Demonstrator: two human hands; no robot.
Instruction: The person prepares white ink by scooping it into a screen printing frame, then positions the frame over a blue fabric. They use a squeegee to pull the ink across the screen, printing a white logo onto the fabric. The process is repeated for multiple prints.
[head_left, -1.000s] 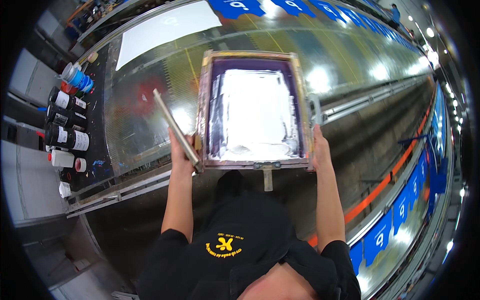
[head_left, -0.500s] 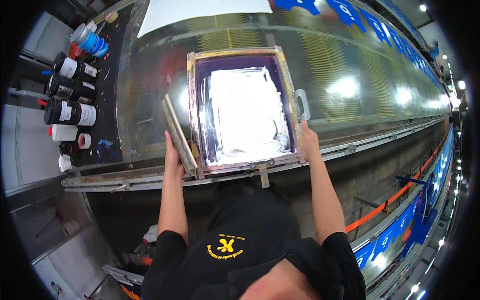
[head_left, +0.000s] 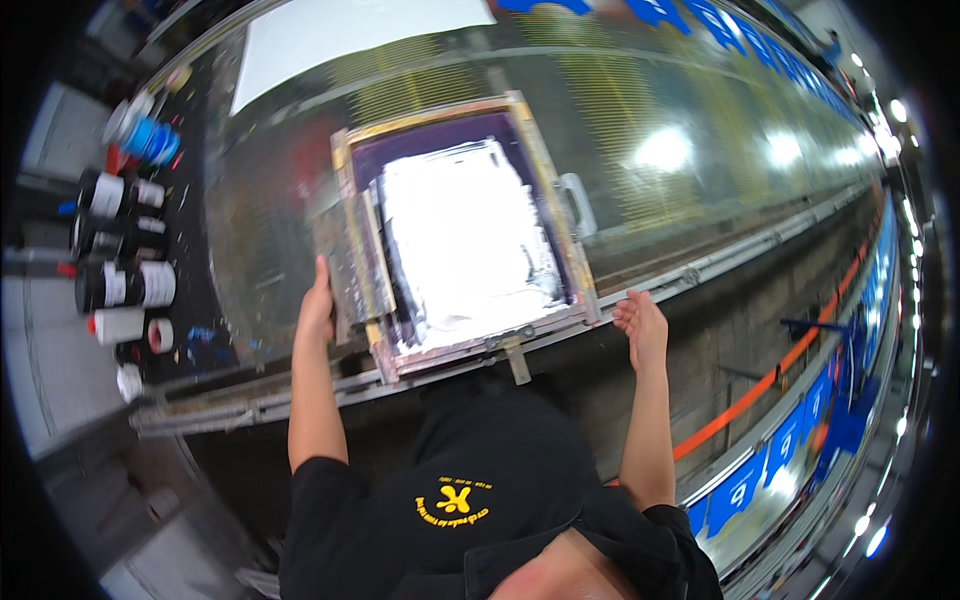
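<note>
A screen frame [head_left: 581, 250] was set at a slant over the near side of a long table [head_left: 265, 260], its near end placed across the metal rail [head_left: 690, 276]. Its purple mesh was mostly covered by a broad patch of white ink [head_left: 465, 235]. A flat squeegee [head_left: 352, 265] was laid over the frame's left side and was grasped at its outer edge by the left hand [head_left: 316, 308], whose fingers were largely hidden. The right hand [head_left: 642, 328] was released, its fingers loosely curled, and was poised just beside the frame's near right corner, apart from it. A pale handle [head_left: 578, 205] was fitted to the frame's right side, and a clamp [head_left: 511, 343] was fixed at its near edge. Black bottles [head_left: 125, 285] were lined up at the table's left end, near a pink-and-white roll [head_left: 160, 335]. A white sheet [head_left: 350, 42] was spread along the far side, and blue pieces [head_left: 725, 30] were laid out farther right.
</note>
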